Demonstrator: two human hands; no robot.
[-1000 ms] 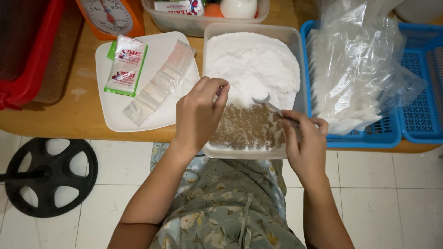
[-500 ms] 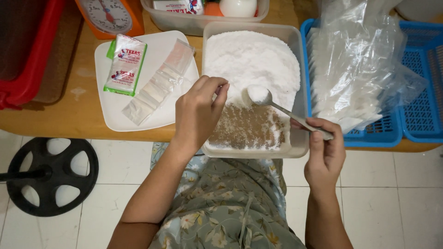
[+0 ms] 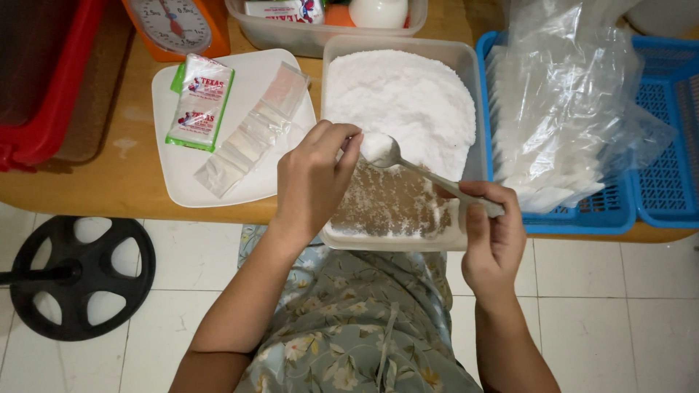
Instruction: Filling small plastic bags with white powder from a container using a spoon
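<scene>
Hands: two, both bare, over the near half of the tub.
Left hand [image 3: 314, 175]: palm down, fingers curled shut with the tips pinched together at the spoon's bowl; whether it grips anything there cannot be told.
Right hand [image 3: 494, 236]: closed round the handle end of the spoon, thumb on top, wrist at the surface's [image 3: 124, 175] near edge.
Spoon: one long metal spoon [image 3: 429, 177], heaped with white powder, slanting from the right hand up to the left fingertips.
Tub: one rectangular clear plastic tub [image 3: 470, 73] under both hands; white powder [image 3: 408, 102] fills its far half, its near floor only dusted.
Tray: one white square tray [image 3: 255, 185], just left of the left hand.
Packets on tray: one green-and-white sachet [image 3: 200, 102]; one strip of small clear bags [image 3: 251, 131].
Basket: blue plastic mesh basket [image 3: 655, 182], right of the right hand, holding a heap of clear plastic bags [image 3: 561, 109].
Beyond the hands: one orange dial scale [image 3: 175, 25].
</scene>
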